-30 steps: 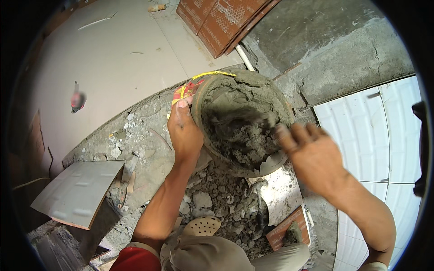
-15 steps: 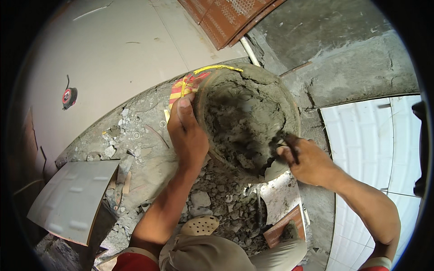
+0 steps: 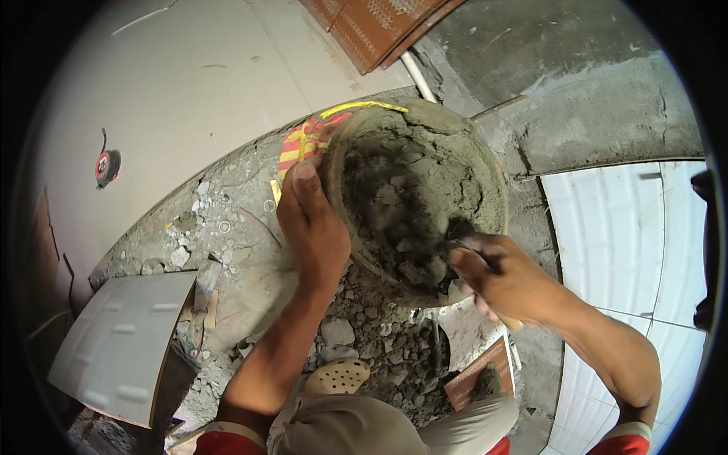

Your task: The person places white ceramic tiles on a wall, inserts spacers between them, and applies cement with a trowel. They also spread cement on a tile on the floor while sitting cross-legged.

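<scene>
A round tub (image 3: 343,227) of wet grey mortar (image 3: 462,171) stands in front of me. My left hand (image 3: 315,227) grips its left rim, the thumb up along the edge and the other fingers mostly hidden. Beside the thumb, red-and-yellow striped wrapping with a yellow strip (image 3: 364,106) lies at the rim. My right hand (image 3: 504,277) is closed around a trowel at the tub's lower right. The trowel's dark metal neck (image 3: 459,230) reaches into the mortar, and its light handle end shows below the fist. Its blade is blurred and partly sunk in the dark mix.
A tape measure (image 3: 107,167) rests on the pale floor to the left. Broken rubble (image 3: 364,334) covers the ground below the tub. One tile (image 3: 121,334) leans at lower left; white tiles (image 3: 599,235) are at the right, and brown tiles (image 3: 371,30) are stacked at the far side.
My right hand has moved slightly left and down with the trowel, and its handle end now shows. The mortar at the tub's left is stirred darker. My left hand stays on the rim.
</scene>
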A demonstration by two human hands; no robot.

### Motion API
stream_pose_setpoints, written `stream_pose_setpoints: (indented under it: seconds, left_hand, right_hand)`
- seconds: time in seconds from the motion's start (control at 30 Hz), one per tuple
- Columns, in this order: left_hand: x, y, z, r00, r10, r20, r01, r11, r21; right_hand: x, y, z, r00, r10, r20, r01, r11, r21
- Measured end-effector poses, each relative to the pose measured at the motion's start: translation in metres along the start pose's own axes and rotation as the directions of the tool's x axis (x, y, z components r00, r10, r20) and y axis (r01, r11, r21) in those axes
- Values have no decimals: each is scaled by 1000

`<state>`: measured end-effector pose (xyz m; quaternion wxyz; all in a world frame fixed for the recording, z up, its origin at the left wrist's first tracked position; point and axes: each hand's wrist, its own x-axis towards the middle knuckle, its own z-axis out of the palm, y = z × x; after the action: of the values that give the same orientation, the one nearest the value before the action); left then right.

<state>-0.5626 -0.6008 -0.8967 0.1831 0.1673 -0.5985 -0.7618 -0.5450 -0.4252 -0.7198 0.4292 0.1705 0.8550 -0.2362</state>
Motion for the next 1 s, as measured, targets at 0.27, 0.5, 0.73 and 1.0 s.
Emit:
stream_pose_setpoints:
  seconds: [0.27,0.5,0.73,1.0]
  left_hand:
    - [2,3,-2,997,-61,41,61,998,-1]
    - [3,-2,-4,992,-117,37,117,993,11]
    - [5,-9,-7,997,-66,42,68,997,-27]
    - [6,-4,-3,985,-159,70,173,940,-294]
  right_hand:
    - [20,16,18,944,-309,-119,297,949,-107]
    - [-4,11,21,977,-212,-9,197,889,414]
    - [-20,26,31,979,-193,-60,197,843,501]
    - [-51,60,22,948,-262,-181,318,789,525]
